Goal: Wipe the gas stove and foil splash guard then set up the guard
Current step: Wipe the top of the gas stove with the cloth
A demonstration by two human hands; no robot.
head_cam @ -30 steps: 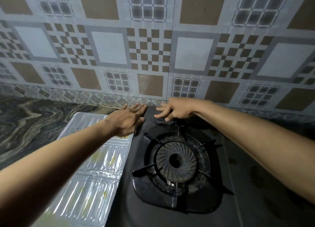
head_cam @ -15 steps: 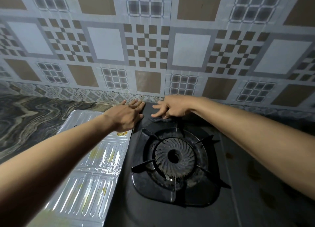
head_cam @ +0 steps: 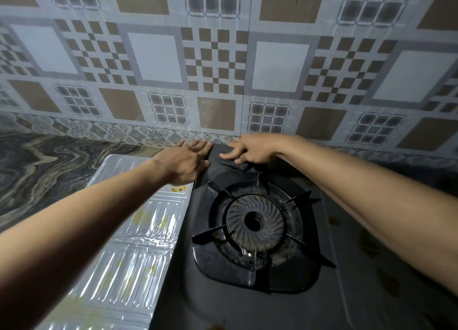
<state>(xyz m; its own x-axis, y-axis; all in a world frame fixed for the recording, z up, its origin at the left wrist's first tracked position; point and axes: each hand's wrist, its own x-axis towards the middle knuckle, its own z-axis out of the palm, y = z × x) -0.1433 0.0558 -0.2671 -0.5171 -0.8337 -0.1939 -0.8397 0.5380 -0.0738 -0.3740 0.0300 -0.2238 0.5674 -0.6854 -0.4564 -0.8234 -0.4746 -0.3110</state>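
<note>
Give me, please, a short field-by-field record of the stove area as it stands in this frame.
stove: black gas stove, one burner in view, unlit
cloth: dark cloth at the stove's back edge, under the right hand
left hand: flat, open, at the stove's back left corner
splash guard: foil splash guard lying flat left of the stove, yellowish stains
wall: patterned tiles

Home kitchen. Black gas stove [head_cam: 260,300] w/ round burner [head_cam: 255,220] at centre-right, patterned tile wall [head_cam: 223,57] across top of frame, marbled dark countertop [head_cam: 37,171] at left, ribbed foil splash guard [head_cam: 128,262] lying flat lower left beside stove.
</note>
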